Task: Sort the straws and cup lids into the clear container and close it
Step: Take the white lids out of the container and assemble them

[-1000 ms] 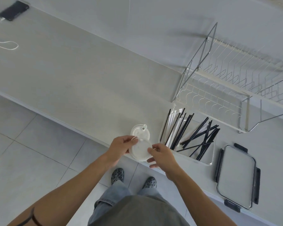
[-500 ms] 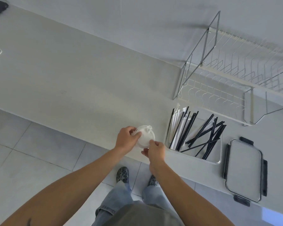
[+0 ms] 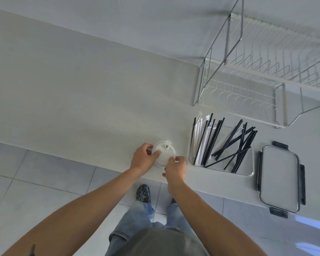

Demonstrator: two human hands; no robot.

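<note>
L hand (image 3: 144,157) fingers pinched on left rim of white cup lids (image 3: 163,153), R hand (image 3: 175,168) fingers pinched on near-right rim. Lid stack sits at worktop (image 3: 81,93) front edge, just left of clear container (image 3: 248,163) w/ black straws (image 3: 235,146) + wrapped ones. Container lid (image 3: 279,177) lies flat to its right, off. Wire rack (image 3: 266,74) behind.

Pale counter (image 3: 81,93), white cup lids (image 3: 163,154) at its near edge; clear container (image 3: 248,172) of straws (image 3: 229,145) just right, container lid (image 3: 279,178) flat beside it; wire rack (image 3: 248,93) behind
</note>
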